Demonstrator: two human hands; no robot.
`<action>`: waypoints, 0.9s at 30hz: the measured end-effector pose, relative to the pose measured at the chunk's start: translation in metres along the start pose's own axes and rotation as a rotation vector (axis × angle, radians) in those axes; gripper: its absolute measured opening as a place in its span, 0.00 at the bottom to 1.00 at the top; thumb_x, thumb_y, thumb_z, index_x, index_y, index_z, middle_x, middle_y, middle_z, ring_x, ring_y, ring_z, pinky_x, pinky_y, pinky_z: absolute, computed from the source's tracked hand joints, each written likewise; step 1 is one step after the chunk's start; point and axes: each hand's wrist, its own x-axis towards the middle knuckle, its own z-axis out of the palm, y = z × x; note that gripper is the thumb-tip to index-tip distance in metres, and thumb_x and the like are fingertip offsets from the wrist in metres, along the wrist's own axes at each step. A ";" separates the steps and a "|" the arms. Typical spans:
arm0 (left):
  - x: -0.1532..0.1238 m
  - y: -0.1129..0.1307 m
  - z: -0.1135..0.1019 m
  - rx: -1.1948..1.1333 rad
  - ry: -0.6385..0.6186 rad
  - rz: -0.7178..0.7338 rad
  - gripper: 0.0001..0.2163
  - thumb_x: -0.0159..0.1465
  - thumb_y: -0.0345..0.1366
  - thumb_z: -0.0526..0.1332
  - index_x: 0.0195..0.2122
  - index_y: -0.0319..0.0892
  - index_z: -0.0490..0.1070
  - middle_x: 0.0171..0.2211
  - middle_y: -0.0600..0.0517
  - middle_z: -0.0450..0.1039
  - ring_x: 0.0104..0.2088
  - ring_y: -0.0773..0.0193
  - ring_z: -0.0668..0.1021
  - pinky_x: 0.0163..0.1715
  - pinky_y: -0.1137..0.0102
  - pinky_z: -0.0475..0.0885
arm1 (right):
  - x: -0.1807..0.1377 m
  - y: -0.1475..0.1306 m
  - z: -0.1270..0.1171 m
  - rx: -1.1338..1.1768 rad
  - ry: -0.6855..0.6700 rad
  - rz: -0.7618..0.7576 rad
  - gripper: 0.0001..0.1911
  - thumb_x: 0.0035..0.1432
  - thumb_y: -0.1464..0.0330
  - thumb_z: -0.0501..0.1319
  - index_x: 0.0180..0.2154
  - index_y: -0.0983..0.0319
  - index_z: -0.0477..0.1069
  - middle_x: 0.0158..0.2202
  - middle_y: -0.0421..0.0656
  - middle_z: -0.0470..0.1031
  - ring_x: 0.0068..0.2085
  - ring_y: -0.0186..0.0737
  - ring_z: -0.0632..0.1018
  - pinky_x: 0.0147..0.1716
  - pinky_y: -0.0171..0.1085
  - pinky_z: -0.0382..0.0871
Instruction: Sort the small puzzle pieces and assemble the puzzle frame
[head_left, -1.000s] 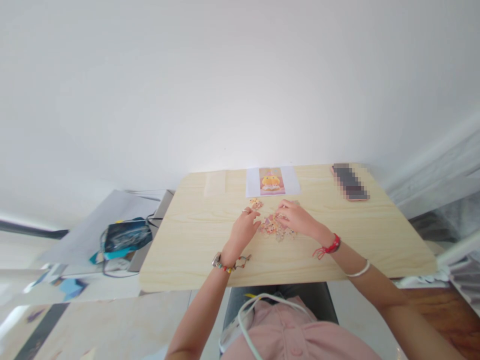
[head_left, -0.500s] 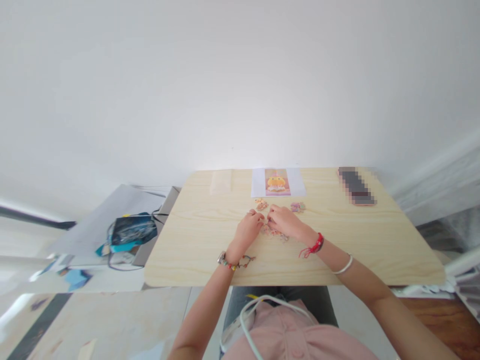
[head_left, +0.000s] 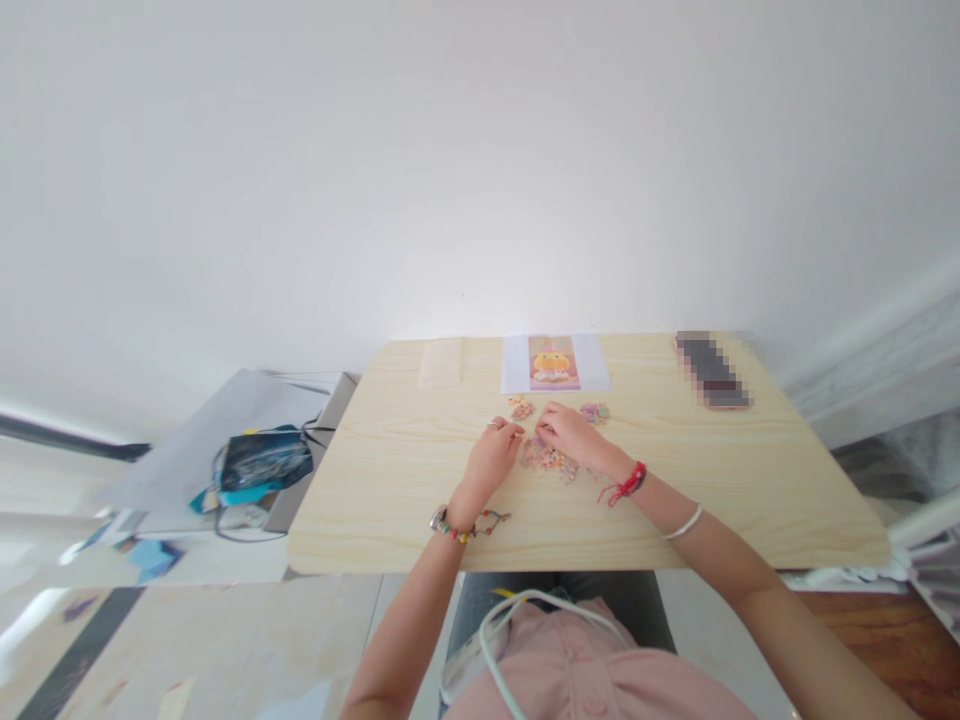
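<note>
A loose pile of tiny multicoloured pieces, which look like jigsaw puzzle pieces [head_left: 550,461], lies on the table between and below my hands. My right hand [head_left: 571,433] is closed in a pinch at the pile's upper edge; what its fingertips hold is hidden. Just left of the pile, my left hand [head_left: 493,455] has its fingers bent and drawn together, and anything in them is too small to make out. Beyond the hands sit a small group of yellow and brown pieces [head_left: 521,407] and a group of purple and green pieces [head_left: 595,413].
A printed sheet with a yellow character picture [head_left: 554,364] lies at the table's back edge. To its left is a pale, flat translucent sheet [head_left: 441,363]. A phone [head_left: 712,370] rests at the back right. Left of the table [head_left: 375,500], a dark blue bag [head_left: 268,462] lies on a grey surface.
My right hand has shifted slightly up and away from my left hand. More of the pile shows between them. The left hand has drawn back a little to the left.
</note>
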 end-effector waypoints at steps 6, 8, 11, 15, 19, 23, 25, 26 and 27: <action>-0.014 -0.002 -0.005 0.022 0.054 -0.084 0.08 0.61 0.31 0.53 0.38 0.39 0.70 0.34 0.49 0.66 0.31 0.67 0.72 0.38 0.70 0.68 | 0.000 -0.001 0.001 0.055 -0.042 -0.106 0.05 0.53 0.74 0.57 0.32 0.64 0.70 0.36 0.45 0.66 0.37 0.36 0.70 0.37 0.34 0.63; -0.018 -0.001 -0.004 0.042 0.045 -0.097 0.08 0.60 0.32 0.53 0.38 0.38 0.70 0.35 0.49 0.66 0.32 0.66 0.72 0.38 0.70 0.68 | 0.000 -0.002 0.002 0.020 -0.059 -0.158 0.06 0.53 0.74 0.56 0.34 0.64 0.70 0.39 0.46 0.66 0.38 0.36 0.70 0.37 0.34 0.63; -0.023 0.007 -0.003 0.111 0.034 -0.144 0.07 0.59 0.34 0.56 0.37 0.39 0.69 0.36 0.49 0.65 0.35 0.64 0.72 0.37 0.70 0.67 | 0.003 -0.004 0.002 -0.044 -0.082 -0.223 0.07 0.54 0.76 0.55 0.32 0.63 0.70 0.40 0.45 0.66 0.36 0.34 0.69 0.36 0.34 0.62; -0.024 0.019 -0.001 0.202 0.003 -0.228 0.06 0.59 0.35 0.56 0.35 0.40 0.69 0.37 0.49 0.65 0.37 0.63 0.72 0.35 0.71 0.67 | 0.010 -0.003 0.003 -0.106 -0.110 -0.233 0.08 0.54 0.77 0.54 0.32 0.63 0.70 0.36 0.43 0.66 0.35 0.33 0.69 0.35 0.33 0.61; -0.022 0.022 0.001 0.248 -0.011 -0.241 0.06 0.61 0.33 0.52 0.35 0.41 0.68 0.37 0.49 0.65 0.36 0.64 0.72 0.33 0.72 0.66 | 0.014 0.000 0.004 -0.141 -0.153 -0.239 0.07 0.53 0.77 0.54 0.30 0.64 0.70 0.35 0.43 0.66 0.33 0.33 0.68 0.34 0.32 0.61; -0.023 0.019 0.004 0.255 0.013 -0.240 0.07 0.62 0.32 0.51 0.35 0.41 0.68 0.37 0.48 0.64 0.36 0.64 0.72 0.32 0.72 0.66 | 0.014 0.001 0.005 -0.144 -0.144 -0.239 0.05 0.54 0.76 0.55 0.28 0.65 0.69 0.36 0.45 0.66 0.34 0.34 0.69 0.34 0.33 0.62; -0.023 0.018 0.004 0.234 0.025 -0.229 0.07 0.62 0.32 0.51 0.35 0.41 0.68 0.37 0.48 0.64 0.36 0.64 0.72 0.33 0.72 0.66 | 0.013 0.000 0.005 -0.152 -0.138 -0.232 0.04 0.54 0.75 0.56 0.28 0.65 0.69 0.36 0.45 0.66 0.34 0.36 0.70 0.34 0.34 0.62; -0.024 0.017 0.004 0.223 0.027 -0.218 0.07 0.62 0.32 0.51 0.36 0.41 0.68 0.37 0.48 0.64 0.36 0.64 0.72 0.34 0.72 0.66 | 0.013 0.000 0.005 -0.158 -0.137 -0.230 0.04 0.54 0.74 0.57 0.28 0.65 0.69 0.36 0.46 0.66 0.34 0.36 0.70 0.34 0.35 0.63; -0.024 0.016 0.004 0.212 0.025 -0.205 0.07 0.61 0.32 0.51 0.36 0.41 0.68 0.37 0.48 0.64 0.36 0.64 0.72 0.34 0.72 0.66 | 0.012 0.000 0.005 -0.162 -0.138 -0.231 0.04 0.54 0.74 0.57 0.28 0.65 0.69 0.36 0.46 0.66 0.34 0.37 0.70 0.34 0.35 0.63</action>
